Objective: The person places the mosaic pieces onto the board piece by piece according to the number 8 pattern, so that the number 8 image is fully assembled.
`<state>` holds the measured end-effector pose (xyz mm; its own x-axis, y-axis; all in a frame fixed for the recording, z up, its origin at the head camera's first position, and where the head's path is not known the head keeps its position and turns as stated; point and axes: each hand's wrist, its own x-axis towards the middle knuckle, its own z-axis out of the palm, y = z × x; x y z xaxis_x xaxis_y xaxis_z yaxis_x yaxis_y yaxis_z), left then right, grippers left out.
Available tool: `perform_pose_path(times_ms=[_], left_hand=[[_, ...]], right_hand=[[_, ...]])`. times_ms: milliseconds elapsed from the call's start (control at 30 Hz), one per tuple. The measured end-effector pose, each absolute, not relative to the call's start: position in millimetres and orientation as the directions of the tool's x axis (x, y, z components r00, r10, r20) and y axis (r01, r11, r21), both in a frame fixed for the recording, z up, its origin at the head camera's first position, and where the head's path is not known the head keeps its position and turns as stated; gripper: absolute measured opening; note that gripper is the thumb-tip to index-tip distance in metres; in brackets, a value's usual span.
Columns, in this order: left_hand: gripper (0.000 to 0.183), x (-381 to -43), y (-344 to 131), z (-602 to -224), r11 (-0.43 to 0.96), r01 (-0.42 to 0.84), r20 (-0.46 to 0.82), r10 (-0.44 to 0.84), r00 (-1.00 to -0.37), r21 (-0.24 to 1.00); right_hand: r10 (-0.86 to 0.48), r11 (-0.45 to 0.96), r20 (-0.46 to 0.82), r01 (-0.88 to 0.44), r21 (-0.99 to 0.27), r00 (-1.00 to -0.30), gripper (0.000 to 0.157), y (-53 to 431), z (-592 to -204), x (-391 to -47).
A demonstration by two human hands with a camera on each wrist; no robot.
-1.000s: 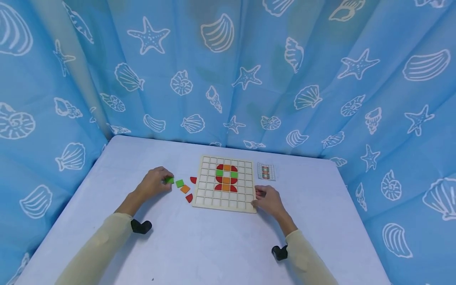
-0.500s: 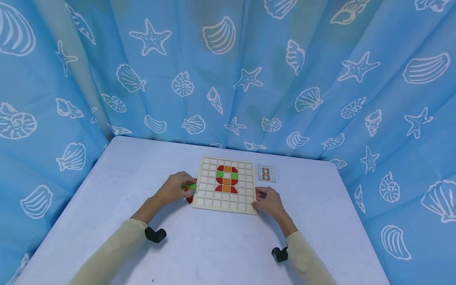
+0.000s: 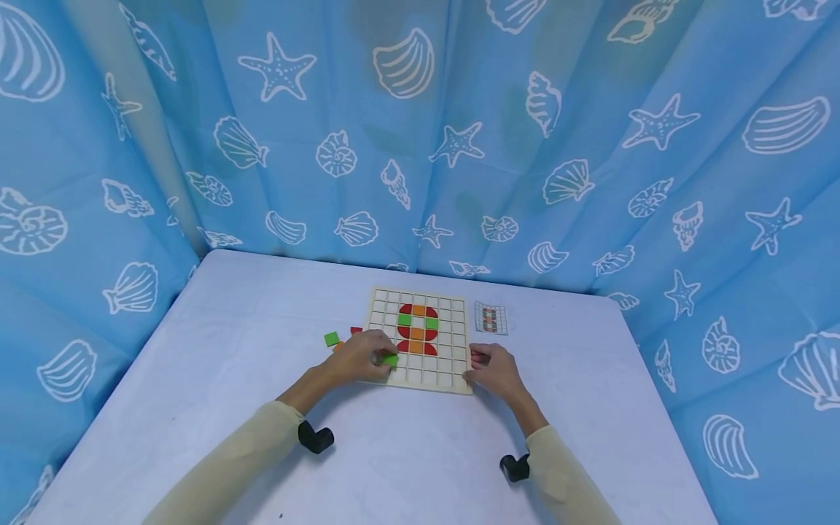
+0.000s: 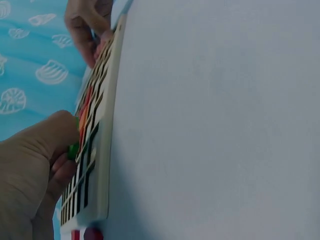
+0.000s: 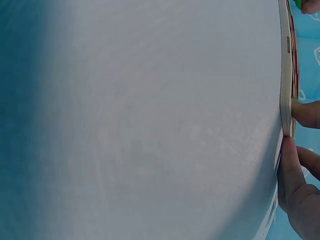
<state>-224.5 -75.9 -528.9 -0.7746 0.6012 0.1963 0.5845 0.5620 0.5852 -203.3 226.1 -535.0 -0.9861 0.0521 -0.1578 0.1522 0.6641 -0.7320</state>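
Observation:
A pale wooden grid board [image 3: 453,362] lies mid-table with red, orange and green pieces set into several of its squares. Over its lower left part, my left hand [image 3: 359,356] pinches a green square tile [image 3: 390,360] between thumb and fingers, just below the red and orange row. The same tile [image 4: 73,151] shows only partly in the left wrist view. My right hand [image 3: 495,367] holds the board's lower right edge; in the right wrist view its thumb [image 5: 306,114] lies on the top face and a finger presses the side.
Left of the board lie a loose green tile [image 3: 332,338], a red piece [image 3: 356,330] and an orange tile partly hidden by my left hand. A small pattern card [image 3: 491,318] is beside the board's upper right corner. Behind the white table [image 3: 558,350] hangs a blue shell-print curtain [image 3: 420,131].
My left hand has carried the green tile rightward from the table, past the loose pieces, to over the board's lower left. My right hand has stayed at the board's edge.

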Motion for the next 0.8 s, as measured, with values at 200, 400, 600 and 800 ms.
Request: perform_pose_path(times_ms=[200, 400, 600, 800], left_hand=[[0.03, -228.3, -63.2, -532.3, 0.594, 0.606, 0.159, 0.632, -0.758, 0.529], [0.03, -232.4, -57.0, -533.0, 0.641, 0.609, 0.124, 0.634, -0.763, 0.467], [0.031, -236.1, -54.7, -528.6, 0.624, 0.597, 0.096, 0.646, -0.757, 0.505], [0.027, -242.0, -52.7, -524.2, 0.64, 0.572, 0.017, 0.658, -0.753, 0.513]], right_hand=[[0.051, 0.665, -0.164, 0.156, -0.73, -0.985, 0.06, 224.9, -536.5, -204.3], [0.054, 0.669, -0.174, 0.165, -0.725, -0.983, 0.061, 224.3, -535.6, -204.8], [0.048, 0.669, -0.167, 0.156, -0.727, -0.985, 0.06, 226.2, -536.8, -204.9], [0.045, 0.671, -0.169, 0.155, -0.725, -0.985, 0.061, 227.3, -535.4, -203.1]])
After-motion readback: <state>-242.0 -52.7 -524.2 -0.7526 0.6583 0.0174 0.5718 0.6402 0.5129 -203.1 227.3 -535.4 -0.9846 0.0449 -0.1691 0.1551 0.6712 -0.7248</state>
